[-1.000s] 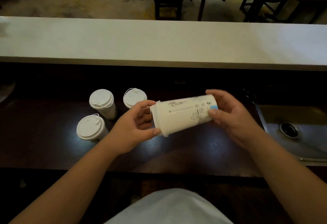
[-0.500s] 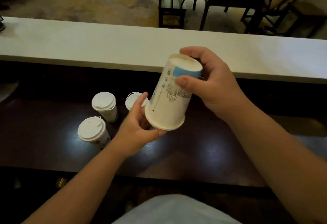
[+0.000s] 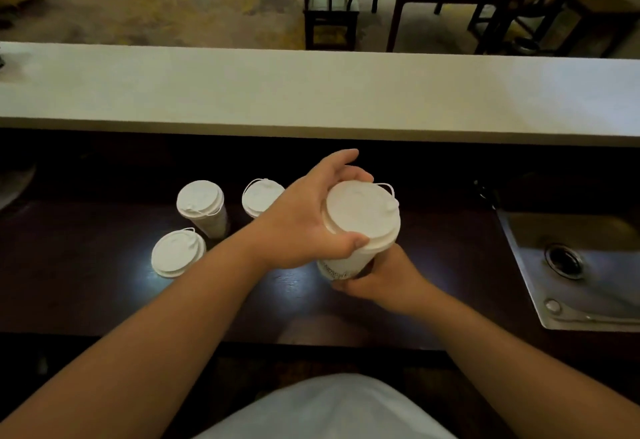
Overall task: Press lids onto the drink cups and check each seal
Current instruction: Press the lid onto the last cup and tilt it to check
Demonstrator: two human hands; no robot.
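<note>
A white paper cup (image 3: 341,263) with a white lid (image 3: 362,215) stands upright above the dark counter (image 3: 104,286). My left hand (image 3: 304,220) grips the lid's rim from the left, thumb on the near edge, fingers round the far edge. My right hand (image 3: 384,277) holds the cup's lower body from below and right. Three more lidded cups stand to the left: one at the back (image 3: 202,206), one partly hidden behind my left hand (image 3: 259,197), one nearer (image 3: 176,253).
A steel sink (image 3: 575,265) with a drain is set into the counter at the right. A raised pale bar top (image 3: 311,92) runs across behind the counter. Dark chairs and tables stand on the floor beyond.
The cup has turned from lying sideways, through bottom-up, to upright with its lid on top. My left hand now grips the lid and my right hand has dropped to the cup's base.
</note>
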